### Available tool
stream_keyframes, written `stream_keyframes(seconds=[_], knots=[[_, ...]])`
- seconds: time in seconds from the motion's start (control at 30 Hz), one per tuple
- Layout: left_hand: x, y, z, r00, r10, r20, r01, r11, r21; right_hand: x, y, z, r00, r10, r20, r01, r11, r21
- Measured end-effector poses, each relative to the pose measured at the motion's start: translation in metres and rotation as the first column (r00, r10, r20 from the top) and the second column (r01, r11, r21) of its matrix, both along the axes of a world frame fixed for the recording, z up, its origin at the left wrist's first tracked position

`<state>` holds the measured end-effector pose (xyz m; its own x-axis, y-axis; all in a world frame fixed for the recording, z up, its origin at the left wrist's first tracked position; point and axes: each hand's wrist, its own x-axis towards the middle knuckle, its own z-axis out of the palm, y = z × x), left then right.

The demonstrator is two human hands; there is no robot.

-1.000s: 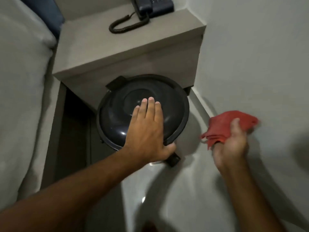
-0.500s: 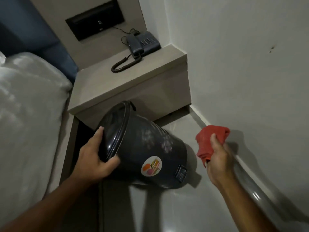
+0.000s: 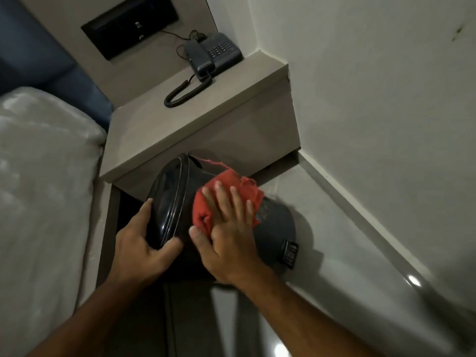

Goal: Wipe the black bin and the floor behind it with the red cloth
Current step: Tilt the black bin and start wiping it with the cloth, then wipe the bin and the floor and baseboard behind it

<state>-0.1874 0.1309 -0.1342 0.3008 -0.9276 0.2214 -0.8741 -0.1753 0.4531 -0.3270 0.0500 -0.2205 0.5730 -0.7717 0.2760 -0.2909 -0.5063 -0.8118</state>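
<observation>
While my left hand [image 3: 144, 247] grips the lid rim of the bin [image 3: 180, 202], fingers on the lid face and thumb wrapped round the edge, my right hand [image 3: 226, 228] lies flat and spread on the cloth [image 3: 224, 184], pressing it on the bin's side. So the right does not pinch the cloth, it only pushes it w/ palm and fingers.

The bin is tipped over, lid toward 9 o'clock, base toward 3 o'clock, just in front of the nightstand [image 3: 206, 119]. Its pedal [image 3: 289, 253] sticks out at approx. 4 o'clock of the body. The cloth covers the upper side of the bin, at 12 o'clock from my right wrist; one frayed corner hangs toward the nightstand.

What may go wrong, in my judgement:
- The bin is round and tipped, so a strong wipe can roll or slide it on the glossy floor [image 3: 334, 266] if the left grip gets weak.
- The cloth is only pressed, not held; it can bunch or slip off toward 12 o'clock.
- The lid may swing open under my left fingers, b/c I hold it only at the rim.
- The floor behind the bin, near the wall at 1 o'clock, is not yet wiped; I could forget it.
</observation>
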Motion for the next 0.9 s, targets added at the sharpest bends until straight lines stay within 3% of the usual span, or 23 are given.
stream_keyframes(seconds=[0.1, 0.2, 0.27, 0.3, 0.33, 0.4, 0.47, 0.6, 0.67, 0.77, 0.9], knots=[[0.003, 0.001, -0.001, 0.999, 0.011, -0.047, -0.012, 1.000, -0.021, -0.023, -0.020, -0.037, 0.968, -0.188, -0.167, 0.217, 0.960, 0.175], [-0.008, -0.004, 0.002, 0.996, -0.063, -0.067, 0.058, 0.996, -0.069, -0.042, -0.071, -0.066, 0.885, -0.215, -0.413, 0.398, 0.810, 0.430], [-0.018, -0.005, 0.008, 0.987, -0.122, -0.106, 0.116, 0.991, -0.066, -0.042, -0.095, -0.054, 0.900, -0.211, -0.381, 0.408, 0.714, 0.569], [-0.020, -0.004, 0.009, 0.984, -0.136, -0.118, 0.128, 0.989, -0.067, -0.035, -0.098, -0.038, 0.923, -0.193, -0.334, 0.365, 0.718, 0.594], [-0.019, -0.003, 0.008, 0.983, -0.139, -0.120, 0.132, 0.989, -0.064, -0.025, -0.095, -0.017, 0.950, -0.165, -0.264, 0.294, 0.758, 0.582], [-0.012, 0.002, 0.004, 0.987, -0.130, -0.093, 0.128, 0.991, -0.027, -0.003, -0.074, 0.030, 0.991, -0.134, 0.018, 0.108, 0.862, 0.496], [-0.003, 0.008, 0.001, 0.989, -0.149, -0.025, 0.149, 0.988, 0.037, 0.014, -0.051, 0.055, 0.970, -0.092, 0.227, -0.001, 0.926, 0.378], [0.015, 0.024, 0.006, 0.988, -0.151, -0.030, 0.154, 0.969, 0.192, 0.019, -0.030, 0.040, 0.987, -0.022, 0.158, -0.011, 0.979, 0.204], [0.009, 0.020, 0.010, 0.993, -0.048, -0.106, 0.068, 0.980, 0.189, 0.015, -0.026, 0.034, 0.991, -0.022, 0.136, -0.003, 0.984, 0.178], [-0.005, -0.013, 0.016, 0.966, 0.203, -0.160, -0.190, 0.977, 0.097, 0.011, -0.021, 0.030, 0.984, 0.000, 0.180, -0.042, 0.973, 0.226], [-0.014, -0.040, 0.021, 0.974, 0.168, -0.153, -0.134, 0.968, 0.211, -0.011, -0.013, 0.006, 0.977, 0.012, 0.212, -0.074, 0.955, 0.287]])
